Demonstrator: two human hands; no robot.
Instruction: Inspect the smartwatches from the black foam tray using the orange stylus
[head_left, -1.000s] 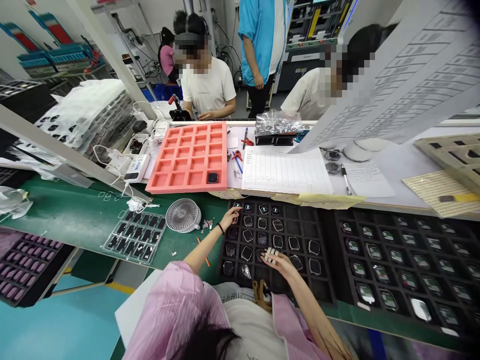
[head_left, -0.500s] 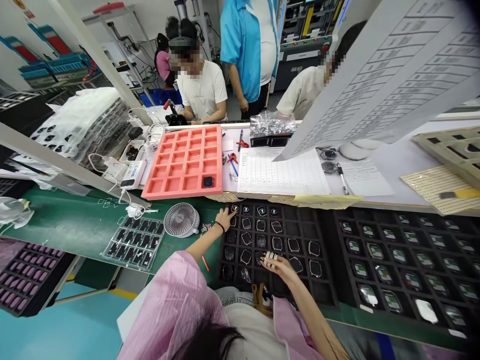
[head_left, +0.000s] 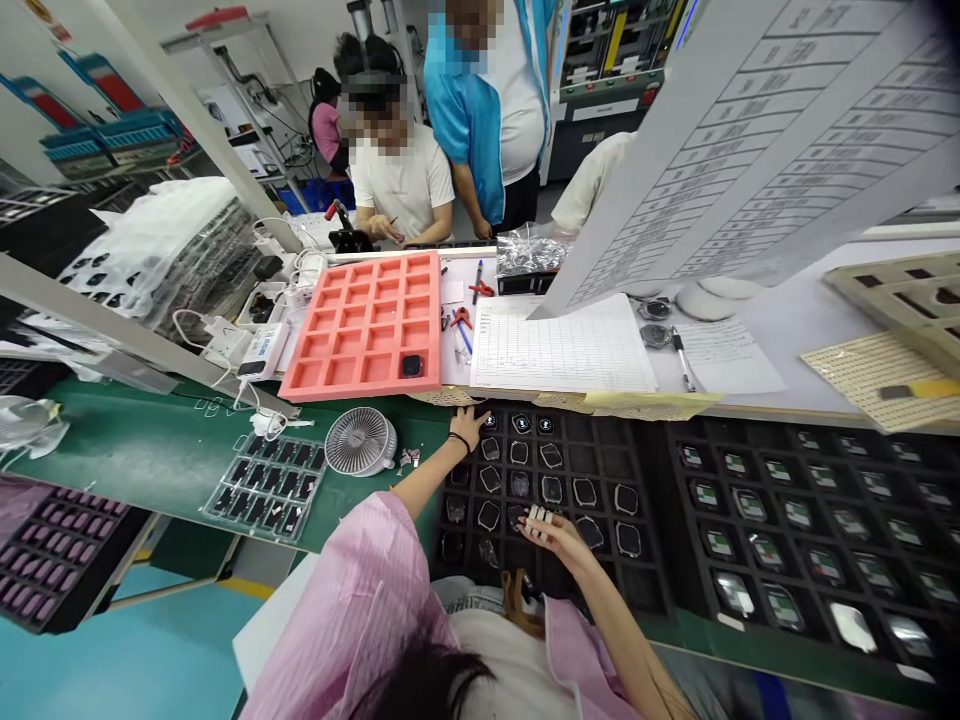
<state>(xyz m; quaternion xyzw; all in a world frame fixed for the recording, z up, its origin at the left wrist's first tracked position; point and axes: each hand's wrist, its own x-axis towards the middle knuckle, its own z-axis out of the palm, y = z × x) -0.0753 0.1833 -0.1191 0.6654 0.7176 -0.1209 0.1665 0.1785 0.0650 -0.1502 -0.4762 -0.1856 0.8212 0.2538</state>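
Observation:
My left hand (head_left: 468,428) is at the top left of a black compartment tray (head_left: 637,585), palm down, its index finger stretched out to a small watch face (head_left: 490,423) in the top row. Nothing shows in that hand. Watch faces and square frames lie in many of the tray's compartments. Over the tray's lower middle, my right hand (head_left: 553,532) has its fingers curled beside a dark piece in a compartment. White bands or caps cover its fingertips. Whatever it may hold is too small to make out.
Left of the tray stand a round fan (head_left: 361,441) and a clear tray with black parts (head_left: 264,486). A pink foam tray (head_left: 360,325) and a paper form (head_left: 562,345) lie on the shelf beyond. Another black tray (head_left: 817,530) is at right. Printed sheets hang upper right. People are behind the shelf.
My left hand has moved right, from the first watch face in the top row to the second. My right hand has hardly moved. The person in blue leans further forward.

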